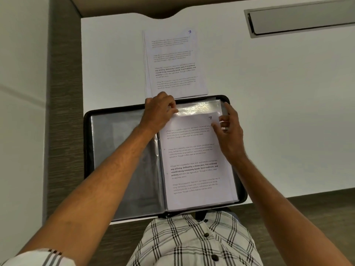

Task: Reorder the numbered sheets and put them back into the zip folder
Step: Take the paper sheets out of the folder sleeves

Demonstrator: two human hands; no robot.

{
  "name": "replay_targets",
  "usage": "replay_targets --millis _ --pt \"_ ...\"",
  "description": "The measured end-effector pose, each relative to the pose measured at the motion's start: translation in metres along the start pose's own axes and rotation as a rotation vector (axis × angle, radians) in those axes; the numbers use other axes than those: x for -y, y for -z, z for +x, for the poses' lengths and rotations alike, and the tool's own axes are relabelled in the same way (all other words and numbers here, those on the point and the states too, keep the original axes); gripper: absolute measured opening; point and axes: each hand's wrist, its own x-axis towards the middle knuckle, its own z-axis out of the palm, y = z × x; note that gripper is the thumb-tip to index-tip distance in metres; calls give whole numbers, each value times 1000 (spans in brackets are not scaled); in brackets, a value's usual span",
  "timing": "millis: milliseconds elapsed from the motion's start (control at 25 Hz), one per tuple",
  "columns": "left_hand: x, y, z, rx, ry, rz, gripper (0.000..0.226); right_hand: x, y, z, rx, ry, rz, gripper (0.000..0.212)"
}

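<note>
A black zip folder (87, 150) lies open on the white table at the near edge, its clear sleeves spread left and right. A printed sheet numbered 7 (192, 160) sits on the right-hand side, partly inside a clear sleeve (199, 106). My left hand (159, 110) pinches the sleeve's top edge at the sheet's upper left corner. My right hand (228, 131) holds the sheet's upper right corner with curled fingers. Beyond the folder lies a small stack of printed sheets (172, 62), the top one numbered 3.
The white table (278, 112) stretches to the right and back. A grey recessed cable tray (301, 20) sits in it at the far right. A dark textured panel (63, 73) runs along the table's left side. My checked shirt (192, 242) fills the bottom.
</note>
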Motion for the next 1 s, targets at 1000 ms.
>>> replay_targets --millis 1000 --pt "-21 22 58 738 131 -130 18 4 -7 -10 53 -199 371 17"
